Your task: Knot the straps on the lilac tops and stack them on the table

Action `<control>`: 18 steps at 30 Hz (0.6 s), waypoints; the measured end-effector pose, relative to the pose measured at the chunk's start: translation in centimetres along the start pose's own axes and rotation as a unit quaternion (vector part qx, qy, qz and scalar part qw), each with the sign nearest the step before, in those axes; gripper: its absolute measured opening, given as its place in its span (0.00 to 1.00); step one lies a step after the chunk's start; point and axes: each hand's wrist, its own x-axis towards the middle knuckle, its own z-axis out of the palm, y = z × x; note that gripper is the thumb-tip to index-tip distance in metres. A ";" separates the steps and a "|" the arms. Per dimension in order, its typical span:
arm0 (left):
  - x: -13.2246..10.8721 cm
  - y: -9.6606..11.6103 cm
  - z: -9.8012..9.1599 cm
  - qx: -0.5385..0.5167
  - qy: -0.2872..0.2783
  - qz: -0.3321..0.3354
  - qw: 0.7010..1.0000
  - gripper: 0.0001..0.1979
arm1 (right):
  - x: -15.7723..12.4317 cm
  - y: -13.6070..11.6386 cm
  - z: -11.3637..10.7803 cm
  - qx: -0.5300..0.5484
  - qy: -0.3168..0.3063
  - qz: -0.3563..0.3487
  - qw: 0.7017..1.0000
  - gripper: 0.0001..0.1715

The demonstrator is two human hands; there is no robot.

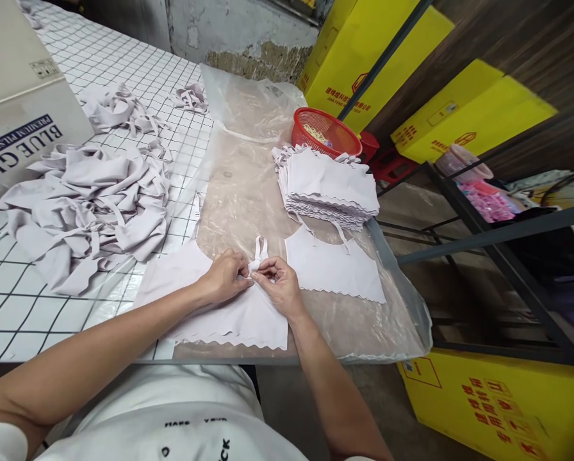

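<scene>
A pale lilac camisole-like top (pixel 234 320) with a scalloped hem lies spread at the table's front edge. Over its upper edge, my left hand (pixel 228 274) pinches the base of its thin strap (pixel 261 246), which stands up in a loop. My right hand (pixel 280 285) pinches the same strap from the other side, fingertips close to the left ones. What exactly lies between the fingertips is too small to tell. To the right, a second top (pixel 335 266) lies flat, straps toward the back. Behind it rises a neat stack of folded tops (pixel 330 186).
A loose heap of lilac garments (pixel 95 205) lies on the left beside a cardboard box (pixel 32 121). A red basket (pixel 326 128) stands behind the stack. Clear plastic sheeting (pixel 248 173) covers the table's right part. A metal rack (pixel 498 269) and yellow boxes (pixel 498 403) flank the right side.
</scene>
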 end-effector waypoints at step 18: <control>-0.3 -0.2 1.3 0.048 0.031 0.025 0.998 0.07 | 1.2 -2.0 -1.2 0.208 -0.069 0.077 0.973 0.27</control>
